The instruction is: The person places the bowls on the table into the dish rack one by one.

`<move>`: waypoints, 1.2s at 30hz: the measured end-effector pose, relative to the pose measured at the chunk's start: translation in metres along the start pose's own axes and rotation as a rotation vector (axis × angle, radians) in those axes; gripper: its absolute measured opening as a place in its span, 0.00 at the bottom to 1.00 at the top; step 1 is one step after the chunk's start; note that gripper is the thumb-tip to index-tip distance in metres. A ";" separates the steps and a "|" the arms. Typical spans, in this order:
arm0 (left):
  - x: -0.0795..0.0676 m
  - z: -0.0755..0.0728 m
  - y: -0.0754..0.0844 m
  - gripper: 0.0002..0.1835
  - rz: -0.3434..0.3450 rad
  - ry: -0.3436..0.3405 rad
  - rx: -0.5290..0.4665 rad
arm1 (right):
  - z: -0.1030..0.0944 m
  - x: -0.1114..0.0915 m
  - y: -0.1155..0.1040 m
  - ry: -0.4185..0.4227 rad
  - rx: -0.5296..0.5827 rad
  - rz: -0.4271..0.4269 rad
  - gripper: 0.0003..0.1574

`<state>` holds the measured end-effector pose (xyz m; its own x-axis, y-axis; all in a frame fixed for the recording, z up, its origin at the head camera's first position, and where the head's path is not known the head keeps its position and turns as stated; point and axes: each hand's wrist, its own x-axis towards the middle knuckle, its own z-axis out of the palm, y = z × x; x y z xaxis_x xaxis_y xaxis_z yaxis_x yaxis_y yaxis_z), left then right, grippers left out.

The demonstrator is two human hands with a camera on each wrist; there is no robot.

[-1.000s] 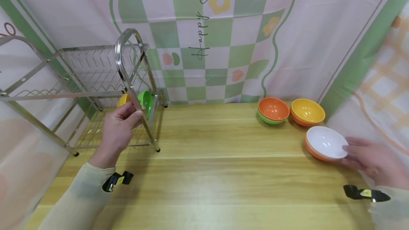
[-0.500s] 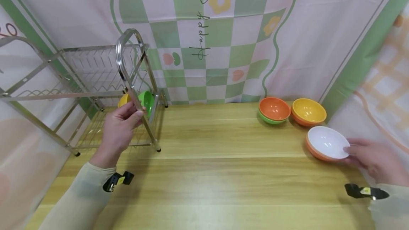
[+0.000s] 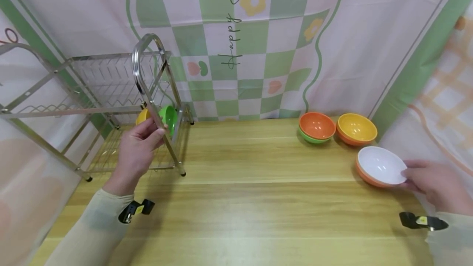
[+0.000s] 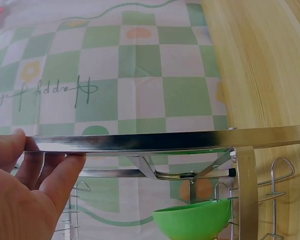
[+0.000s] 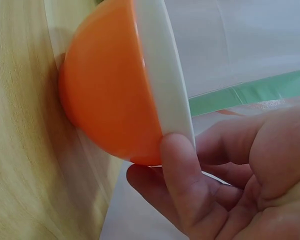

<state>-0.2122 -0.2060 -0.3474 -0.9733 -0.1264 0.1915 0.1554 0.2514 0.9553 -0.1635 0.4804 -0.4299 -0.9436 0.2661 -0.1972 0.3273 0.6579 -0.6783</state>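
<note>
On the left, my left hand (image 3: 136, 147) grips the front upright of a two-tier metal dish rack (image 3: 157, 114), thumb on one side and fingers behind. The same post crosses the left wrist view, with the hand (image 4: 35, 185) at its end. A white bowl (image 3: 382, 165) sits nested in an orange bowl (image 3: 369, 179) at the table's right side. My right hand (image 3: 436, 182) pinches the white bowl's near right rim. In the right wrist view the thumb (image 5: 182, 175) lies against its white wall, just above the orange bowl (image 5: 107, 90).
Behind stand two more stacks: an orange bowl (image 3: 317, 125) in a green one (image 3: 314, 139), and a yellow bowl (image 3: 357, 128) in an orange one. A green bowl (image 3: 169, 119) and a yellow bowl (image 3: 142, 115) sit on the rack's lower tier. Printed curtains (image 3: 255, 52) hang behind.
The white and orange bowls have shifted slightly to the right, with my right hand at their rim. My left hand stays on the rack's post.
</note>
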 end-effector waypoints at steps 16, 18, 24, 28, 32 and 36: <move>0.000 -0.002 -0.003 0.21 0.023 0.007 0.017 | 0.005 -0.009 -0.010 0.114 -0.064 -0.035 0.33; 0.000 -0.001 -0.003 0.21 0.024 0.008 0.018 | 0.005 -0.010 -0.010 0.127 -0.062 -0.039 0.33; -0.001 -0.001 -0.002 0.21 0.028 0.010 0.028 | 0.005 -0.009 -0.008 0.163 -0.057 -0.042 0.33; -0.001 -0.001 -0.001 0.20 0.033 0.011 0.036 | 0.005 -0.009 -0.008 0.172 -0.064 -0.032 0.32; -0.001 -0.001 -0.002 0.19 0.040 0.012 0.035 | 0.004 -0.010 -0.009 0.181 -0.070 0.025 0.35; -0.002 -0.001 -0.001 0.19 0.040 0.012 0.031 | 0.001 -0.010 -0.006 0.187 -0.033 0.023 0.36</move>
<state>-0.2106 -0.2067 -0.3487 -0.9643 -0.1273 0.2320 0.1884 0.2857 0.9396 -0.1559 0.4729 -0.4250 -0.9108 0.4060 -0.0752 0.3534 0.6721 -0.6506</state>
